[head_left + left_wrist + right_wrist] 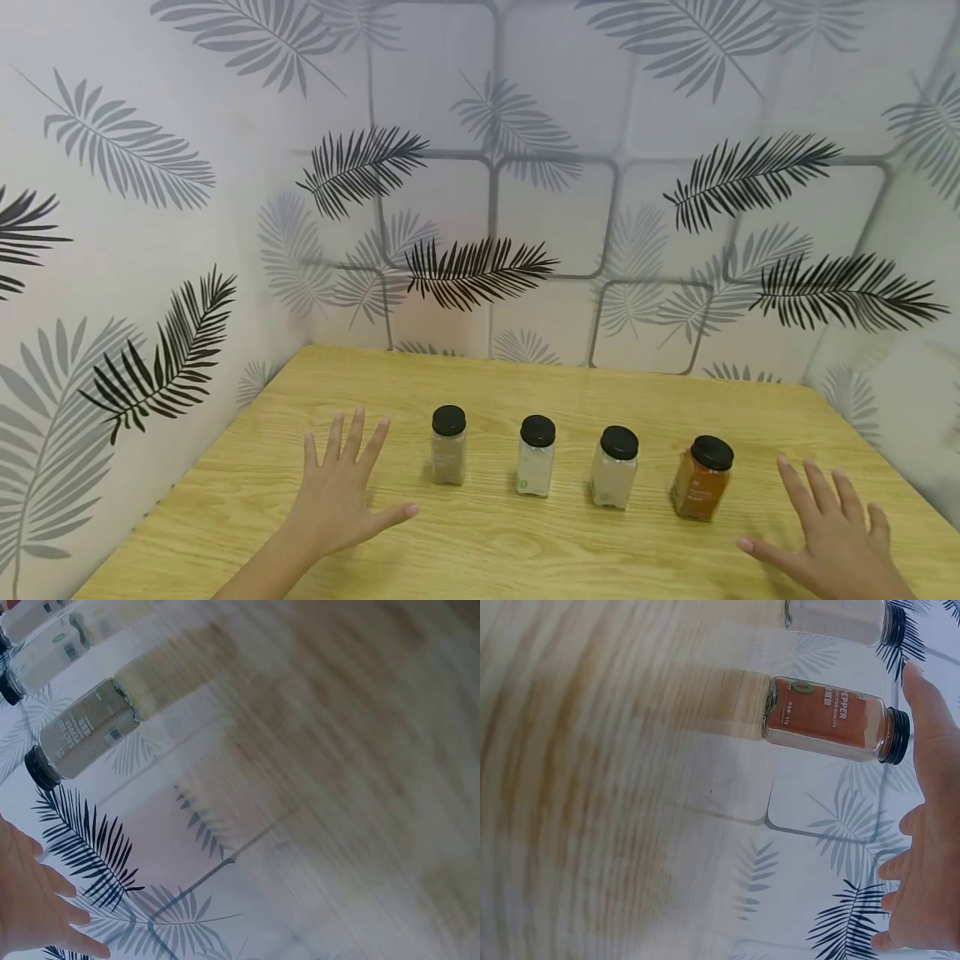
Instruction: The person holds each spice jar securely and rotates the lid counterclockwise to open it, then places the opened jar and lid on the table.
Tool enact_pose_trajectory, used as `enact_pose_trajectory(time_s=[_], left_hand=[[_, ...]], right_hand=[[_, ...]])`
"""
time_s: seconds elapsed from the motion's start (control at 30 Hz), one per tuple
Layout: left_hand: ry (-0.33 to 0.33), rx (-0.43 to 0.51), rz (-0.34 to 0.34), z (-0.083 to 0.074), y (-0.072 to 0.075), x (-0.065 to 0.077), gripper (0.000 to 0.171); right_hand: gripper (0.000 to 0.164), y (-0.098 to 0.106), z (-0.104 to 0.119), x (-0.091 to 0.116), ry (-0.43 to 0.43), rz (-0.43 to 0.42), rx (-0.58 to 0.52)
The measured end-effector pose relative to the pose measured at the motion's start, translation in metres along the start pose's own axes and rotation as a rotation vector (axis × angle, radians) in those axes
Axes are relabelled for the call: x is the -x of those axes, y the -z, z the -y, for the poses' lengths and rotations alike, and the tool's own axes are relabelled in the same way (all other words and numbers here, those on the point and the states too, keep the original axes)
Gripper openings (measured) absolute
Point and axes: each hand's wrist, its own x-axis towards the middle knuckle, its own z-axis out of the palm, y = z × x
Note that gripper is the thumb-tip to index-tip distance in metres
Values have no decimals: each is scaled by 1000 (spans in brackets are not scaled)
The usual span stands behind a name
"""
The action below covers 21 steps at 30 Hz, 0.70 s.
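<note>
Left hand (pixel 333 496): here it is, fingers spread, gripping nothing, just left of the grey-brown jar (pixel 448 457).
Right hand (pixel 836 533): empty too, fanned wide, thumb toward the orange jar (pixel 699 493) without touching it.
Jar row: four upright on the wooden table (pixel 480 558), each apart from its neighbour; the white jar (pixel 535 468) and cream jar (pixel 615 479) stand between the outer pair.
Black lids (pixel 448 419): on all four; whether they are screwed tight, nobody can tell from here.
Glass sides: smooth-looking, so a thumb and fingers wrapped round the body should serve better than a pinch at the lid.
Gaps: room for fingers, but a careless knuckle could topple a neighbour; coming in from the outer side looks safest.
</note>
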Motion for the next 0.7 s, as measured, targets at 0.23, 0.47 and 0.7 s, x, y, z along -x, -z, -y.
enact_pose_trajectory(time_s=[0.23,0.47,0.7], left_hand=[[24,69,43,-1,1,1,102],[38,127,64,-1,4,0,101],[31,167,74,-2,4,-1,100]], right_hand=[[111,0,3,0,15,-50,-9],[109,1,9,0,43,-84,13],[106,3,13,0,34,-70,-5]])
